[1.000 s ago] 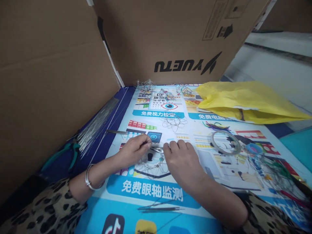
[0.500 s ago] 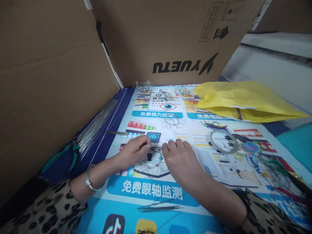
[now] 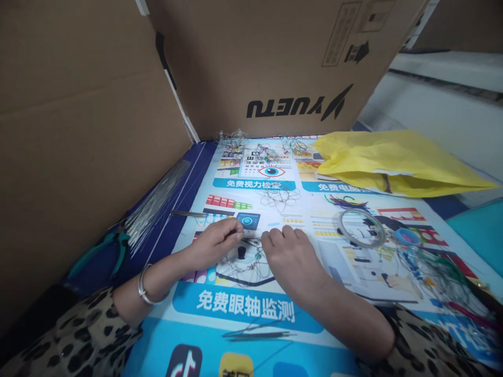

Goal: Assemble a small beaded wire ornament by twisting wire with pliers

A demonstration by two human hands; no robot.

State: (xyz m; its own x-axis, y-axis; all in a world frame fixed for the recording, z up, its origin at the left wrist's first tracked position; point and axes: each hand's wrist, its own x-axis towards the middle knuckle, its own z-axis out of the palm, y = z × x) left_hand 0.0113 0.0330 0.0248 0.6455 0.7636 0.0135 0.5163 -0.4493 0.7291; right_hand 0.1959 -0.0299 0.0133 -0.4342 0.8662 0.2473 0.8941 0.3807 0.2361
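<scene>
The beaded wirework (image 3: pixel 251 267) lies on the printed sheet (image 3: pixel 151 343) between the hands. The left hand (image 3: pixel 218 240) pinches fine wire (image 3: pixel 250 232); the right hand (image 3: pixel 294 259) is curled, fingertips hidden, so its grip I cannot tell. Teal-handled pliers (image 3: pixel 122 252) lie leftward.

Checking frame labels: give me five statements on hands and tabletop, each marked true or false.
1. Slim metal pieces show between the left hand and right hand. True.
2. The yellow bag lies left of both hands. False: the yellow bag lies to their right.
3. A silver bangle circles the left wrist. True.
4. The right hand grips the teal-handled pliers. False: the teal-handled pliers lie beside a wire bundle.
5. A clear ring lies right of the right hand. True.
</scene>
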